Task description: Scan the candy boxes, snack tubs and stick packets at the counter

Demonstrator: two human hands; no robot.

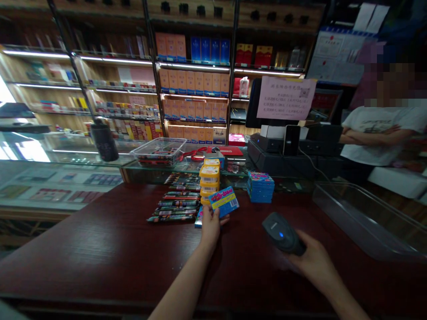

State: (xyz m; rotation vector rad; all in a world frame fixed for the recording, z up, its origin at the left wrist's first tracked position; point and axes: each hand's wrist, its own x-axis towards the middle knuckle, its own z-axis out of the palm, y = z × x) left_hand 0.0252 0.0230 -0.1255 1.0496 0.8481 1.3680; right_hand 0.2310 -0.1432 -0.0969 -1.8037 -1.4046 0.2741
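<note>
Both bare forearms reach in from below, left hand (212,220) pinching with the thumb, right hand (308,254) curled in a grip.

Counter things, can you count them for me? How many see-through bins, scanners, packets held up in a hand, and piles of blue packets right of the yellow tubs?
See-through bins: 2
Scanner, in the right hand: 1
Packet, in the left hand: 1
Blue pile: 1
Total: 5
</note>
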